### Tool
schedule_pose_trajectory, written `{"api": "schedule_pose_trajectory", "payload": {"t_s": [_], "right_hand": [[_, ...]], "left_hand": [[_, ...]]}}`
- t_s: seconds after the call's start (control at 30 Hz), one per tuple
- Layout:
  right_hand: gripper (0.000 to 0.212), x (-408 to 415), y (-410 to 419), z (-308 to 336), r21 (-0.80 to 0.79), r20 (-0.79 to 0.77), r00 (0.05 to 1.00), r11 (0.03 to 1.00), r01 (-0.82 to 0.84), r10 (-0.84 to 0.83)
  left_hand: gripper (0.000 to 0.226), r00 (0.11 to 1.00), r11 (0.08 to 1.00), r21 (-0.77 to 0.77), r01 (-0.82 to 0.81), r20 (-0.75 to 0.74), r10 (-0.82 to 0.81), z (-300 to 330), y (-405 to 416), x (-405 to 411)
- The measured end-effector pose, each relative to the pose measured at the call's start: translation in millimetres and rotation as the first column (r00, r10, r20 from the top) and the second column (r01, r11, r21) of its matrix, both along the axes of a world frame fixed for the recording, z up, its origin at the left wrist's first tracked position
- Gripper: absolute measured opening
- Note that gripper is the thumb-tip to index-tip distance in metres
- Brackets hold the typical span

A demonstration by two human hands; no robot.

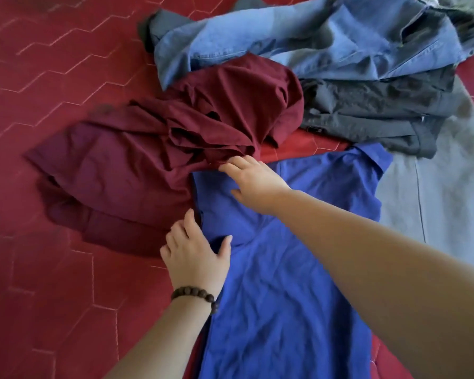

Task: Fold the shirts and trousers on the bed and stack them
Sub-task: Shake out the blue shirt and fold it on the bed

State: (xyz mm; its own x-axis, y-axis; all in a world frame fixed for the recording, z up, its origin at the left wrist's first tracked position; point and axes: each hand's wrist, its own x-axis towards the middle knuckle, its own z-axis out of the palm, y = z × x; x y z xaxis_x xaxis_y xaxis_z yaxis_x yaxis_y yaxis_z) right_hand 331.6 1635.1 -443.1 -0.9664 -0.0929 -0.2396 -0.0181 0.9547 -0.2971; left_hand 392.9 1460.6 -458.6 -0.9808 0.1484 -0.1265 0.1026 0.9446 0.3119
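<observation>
A royal-blue shirt [285,283] lies spread lengthwise on the red bed, its collar end toward the far side. My left hand [195,250], with a bead bracelet on the wrist, rests on the shirt's left edge with fingers bent at the fabric's border. My right hand [252,179] reaches across the blue shirt, fingertips touching the edge of a crumpled maroon shirt [148,160] that lies to the left. Whether those fingers pinch cloth is hidden.
Beyond lie light-blue denim jeans [312,42], a dark grey garment [381,110] and grey trousers [449,201] at the right. The red quilted bedspread [52,77] shows bare at the left.
</observation>
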Motion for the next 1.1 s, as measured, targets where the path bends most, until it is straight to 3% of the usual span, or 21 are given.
{"api": "schedule_pose_trajectory", "payload": {"t_s": [0.07, 0.13, 0.27, 0.33, 0.4, 0.47, 0.53, 0.63, 0.77, 0.8, 0.87, 0.9, 1.0, 1.1], "right_hand": [[0.066, -17, -11, -6, 0.067, 0.094, 0.995, 0.998, 0.003, -0.009], [0.064, -26, -14, -8, 0.107, 0.148, 0.986, 0.992, 0.062, -0.078], [0.023, -25, -3, 5, 0.014, 0.112, 0.991, 0.998, 0.067, -0.068], [0.018, -13, 12, 19, -0.079, 0.045, 0.996, 0.993, 0.086, -0.082], [0.019, 6, 31, 31, -0.146, -0.017, 0.990, 0.980, 0.134, -0.138], [0.022, 35, 52, 36, -0.168, -0.009, 0.978, 0.965, 0.203, -0.207], [0.031, 68, 72, 34, -0.119, 0.106, 0.969, 0.965, 0.236, -0.224], [0.053, 102, 88, 21, -0.067, 0.259, 0.913, 0.937, 0.342, -0.314], [0.031, 105, 80, 5, -0.105, 0.181, 0.775, 0.772, 0.627, -0.605], [0.038, 103, 73, 2, -0.108, 0.192, 0.744, 0.739, 0.665, -0.641], [0.057, 96, 63, -4, -0.121, 0.257, 0.709, 0.705, 0.698, -0.657], [0.055, 92, 59, -6, -0.129, 0.276, 0.712, 0.709, 0.693, -0.646], [0.019, 85, 53, -8, -0.096, 0.255, 0.726, 0.730, 0.677, -0.639], [0.016, 86, 49, -3, 0.062, 0.275, 0.695, 0.734, 0.677, -0.664]], "left_hand": [[0.090, 0.987, 0.997, -0.012, -0.074, 0.140, 0.075, 1, 1, 0], [0.078, 0.964, 0.993, -0.027, -0.119, 0.238, 0.122, 0, 5, 0], [0.038, 0.938, 0.987, 0.082, -0.139, 0.330, 0.105, 0, 8, -2], [0.026, 0.966, 0.981, 0.159, -0.107, 0.252, 0.065, 5, 8, -2], [0.022, 0.994, 0.972, 0.227, 0.056, 0.079, -0.076, 9, 7, 5], [0.033, 0.952, 0.922, 0.240, 0.303, -0.112, -0.283, 11, 4, 15], [0.040, 0.861, 0.835, 0.221, 0.505, -0.200, -0.468, 9, 0, 26], [0.053, 0.762, 0.746, 0.155, 0.647, -0.167, -0.626, 2, -5, 36], [0.083, 0.771, 0.765, 0.135, 0.630, 0.009, -0.637, -1, -7, 33], [0.085, 0.768, 0.764, 0.117, 0.634, 0.021, -0.641, -3, -7, 32], [0.077, 0.734, 0.732, 0.085, 0.676, 0.001, -0.679, -8, -6, 30], [0.069, 0.712, 0.709, 0.071, 0.702, -0.024, -0.702, -10, -6, 30], [0.061, 0.640, 0.640, 0.023, 0.768, -0.062, -0.766, -15, -7, 31], [0.050, 0.559, 0.560, 0.002, 0.828, -0.079, -0.826, -16, -10, 33]]}}
